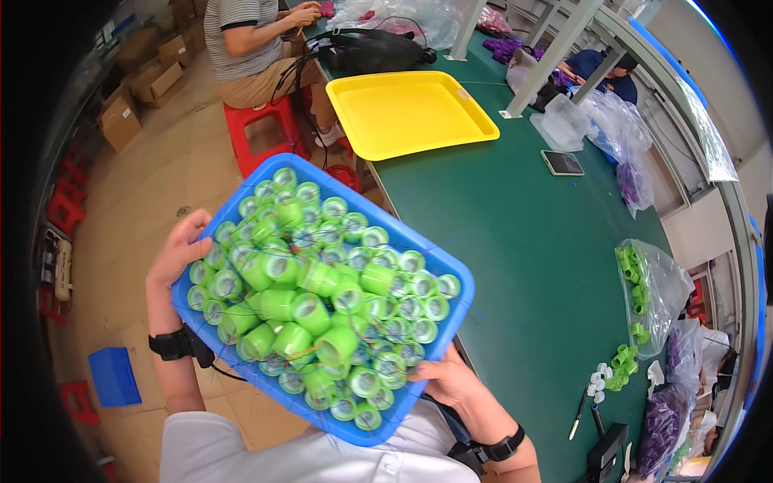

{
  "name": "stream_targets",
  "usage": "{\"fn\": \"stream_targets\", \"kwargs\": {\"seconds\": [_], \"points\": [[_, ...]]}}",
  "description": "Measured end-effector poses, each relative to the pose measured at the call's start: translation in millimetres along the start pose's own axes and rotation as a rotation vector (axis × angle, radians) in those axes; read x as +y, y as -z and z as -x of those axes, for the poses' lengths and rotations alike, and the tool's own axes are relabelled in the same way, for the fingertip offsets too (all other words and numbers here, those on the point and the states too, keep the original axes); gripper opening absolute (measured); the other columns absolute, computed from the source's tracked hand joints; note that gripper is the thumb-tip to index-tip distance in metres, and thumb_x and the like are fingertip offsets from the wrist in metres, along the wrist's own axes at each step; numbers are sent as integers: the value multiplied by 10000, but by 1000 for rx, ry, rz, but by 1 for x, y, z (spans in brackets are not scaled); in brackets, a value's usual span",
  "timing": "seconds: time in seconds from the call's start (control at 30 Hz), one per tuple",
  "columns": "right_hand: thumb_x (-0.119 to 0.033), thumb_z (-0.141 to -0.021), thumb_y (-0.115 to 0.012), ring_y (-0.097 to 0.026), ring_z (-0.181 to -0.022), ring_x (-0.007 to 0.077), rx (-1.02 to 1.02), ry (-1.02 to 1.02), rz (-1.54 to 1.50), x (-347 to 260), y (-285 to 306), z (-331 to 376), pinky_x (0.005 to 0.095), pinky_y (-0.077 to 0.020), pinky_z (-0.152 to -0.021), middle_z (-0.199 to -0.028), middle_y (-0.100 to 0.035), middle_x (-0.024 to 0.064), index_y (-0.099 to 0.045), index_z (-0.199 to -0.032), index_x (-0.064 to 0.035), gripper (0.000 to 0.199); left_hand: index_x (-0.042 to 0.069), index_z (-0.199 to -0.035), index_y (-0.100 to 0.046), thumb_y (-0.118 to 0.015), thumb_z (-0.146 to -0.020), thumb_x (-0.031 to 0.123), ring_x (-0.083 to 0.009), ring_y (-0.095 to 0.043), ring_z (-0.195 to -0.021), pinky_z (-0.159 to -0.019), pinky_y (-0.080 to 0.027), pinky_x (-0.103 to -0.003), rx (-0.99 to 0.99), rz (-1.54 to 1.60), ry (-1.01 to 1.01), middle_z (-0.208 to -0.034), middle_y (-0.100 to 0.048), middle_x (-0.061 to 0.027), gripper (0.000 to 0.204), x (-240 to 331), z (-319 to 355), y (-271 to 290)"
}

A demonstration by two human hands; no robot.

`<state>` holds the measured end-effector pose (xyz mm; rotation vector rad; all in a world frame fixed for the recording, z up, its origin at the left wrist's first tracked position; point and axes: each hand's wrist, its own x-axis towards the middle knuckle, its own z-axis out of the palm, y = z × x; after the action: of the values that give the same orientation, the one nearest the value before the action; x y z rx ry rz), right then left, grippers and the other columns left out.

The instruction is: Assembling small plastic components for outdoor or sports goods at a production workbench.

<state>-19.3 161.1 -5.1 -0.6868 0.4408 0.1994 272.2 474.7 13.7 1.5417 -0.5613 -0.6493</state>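
Observation:
A blue plastic tray (460,271) is held up at a tilt in front of my body, past the near left edge of the green table. Heaped inside are many bright green cylindrical parts (310,312) with clear-looking ends and thin dark wires among them. My left hand (185,243) grips the tray's left side, thumb over the rim and the other fingers partly hidden. At the lower right side, my right hand (448,377) holds the rim with its thumb on top; its remaining fingers are out of sight beneath.
On the green table (523,266) lie a yellow tray (411,113), a phone (562,163), a black bag (374,52), a pen (578,412) and a clear bag (656,290) of green parts. A seated person (250,40) works beyond a red stool (251,133). A blue bin (115,377) stands on the floor.

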Motion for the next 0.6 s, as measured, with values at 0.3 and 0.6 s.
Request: {"fn": "stream_targets", "kwargs": {"seconds": [0.3, 0.6], "points": [[158, -655, -518, -555, -1053, 247, -93, -127, -50, 63, 2, -78, 399, -525, -820, -1190, -504, 104, -376, -1285, -64, 683, 46, -993, -490, -699, -782, 227, -104, -535, -883, -782, -437, -244, 159, -44, 16, -953, -567, -18, 348, -35, 33, 49], [189, -581, -514, -510, -1130, 309, -22, -44, -97, 83, 63, -101, 449, -460, -922, -1235, -488, 132, -365, -1302, -34, 769, 67, -1035, -518, -686, -794, 228, -119, -549, -920, -786, -456, -266, 11, 18, 118, -996, -589, -32, 335, -105, -26, 33]]}}
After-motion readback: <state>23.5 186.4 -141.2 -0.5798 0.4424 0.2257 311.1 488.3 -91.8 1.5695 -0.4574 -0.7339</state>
